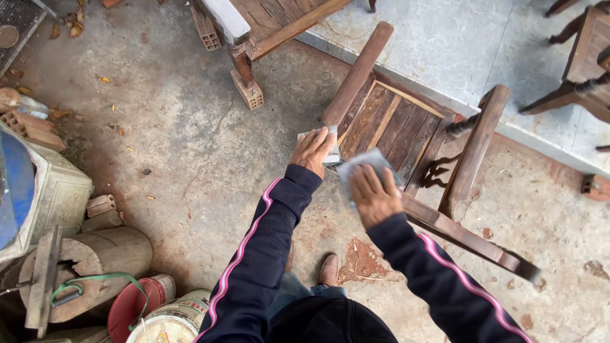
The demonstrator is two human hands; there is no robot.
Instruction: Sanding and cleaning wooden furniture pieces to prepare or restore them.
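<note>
A dark wooden chair (406,121) stands on the concrete floor in front of me, its slatted seat and two armrests seen from above. My left hand (312,151) presses a small grey sanding block (330,145) against the near end of the left armrest (357,75). My right hand (375,195) lies flat on a grey sheet of sandpaper (362,164) at the front edge of the seat. Both arms wear dark sleeves with a pink stripe.
A log stump (95,260) with a plank and green strap, a red bucket (133,305) and a white pail (168,321) stand at lower left. A blue-and-white box (44,190) is at the left. Other wooden furniture (254,25) stands on bricks at the top; more chair parts (581,70) at upper right.
</note>
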